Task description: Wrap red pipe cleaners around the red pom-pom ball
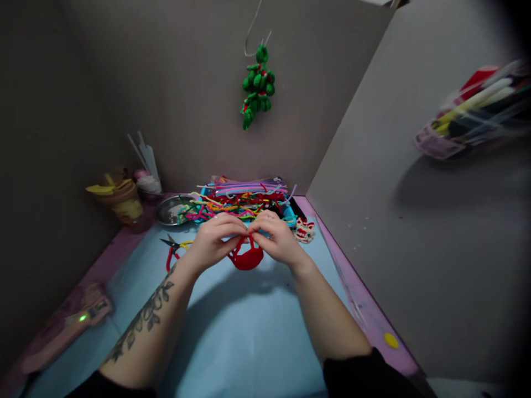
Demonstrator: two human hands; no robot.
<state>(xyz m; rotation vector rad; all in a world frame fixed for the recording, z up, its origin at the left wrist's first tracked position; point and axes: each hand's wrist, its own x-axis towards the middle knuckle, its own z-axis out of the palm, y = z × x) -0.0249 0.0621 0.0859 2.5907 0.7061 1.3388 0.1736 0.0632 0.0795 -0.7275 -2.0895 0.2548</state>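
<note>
The red piece (248, 260) is held above the worktop (249, 337), its upper strands pinched by the fingers (237, 228) of the left hand (214, 239) and right hand (277, 237). Its solid, rounded part is pointed downward, long axis set roughly sideways.

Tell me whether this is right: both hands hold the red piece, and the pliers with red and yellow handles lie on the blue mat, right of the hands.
The side is wrong: in the head view, the pliers lie left of the left hand and right hand, not right. Both do hold the red piece, and the pliers are on the blue mat.
</note>
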